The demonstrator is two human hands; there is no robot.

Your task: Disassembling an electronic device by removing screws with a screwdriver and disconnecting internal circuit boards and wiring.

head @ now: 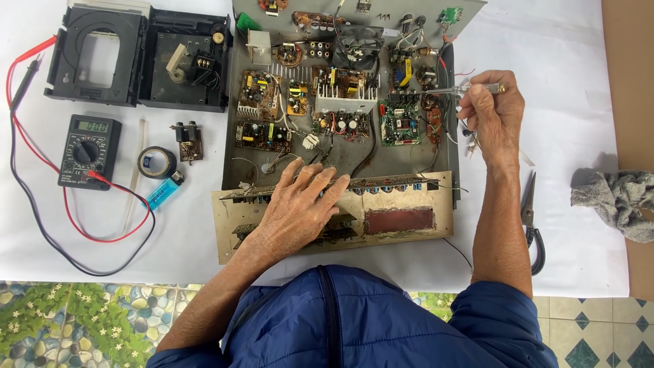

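Observation:
An opened grey metal chassis point(409, 160) full of circuit boards lies in front of me on a white sheet. My left hand point(300, 208) rests flat, fingers spread, on the beige front panel point(409, 221) lying along the chassis' near edge. My right hand point(492, 112) is raised over the right side of the chassis and grips a clear-handled screwdriver point(453, 89), its shaft pointing left toward the green board point(400, 124) and the wiring.
A digital multimeter point(88, 142) with red and black leads lies at left, beside a tape roll point(157, 162), a blue lighter point(163, 192) and a small part point(189, 141). A black disc-drive housing point(139, 54) sits at upper left. Pliers point(531, 221) and a grey rag point(616, 201) lie at right.

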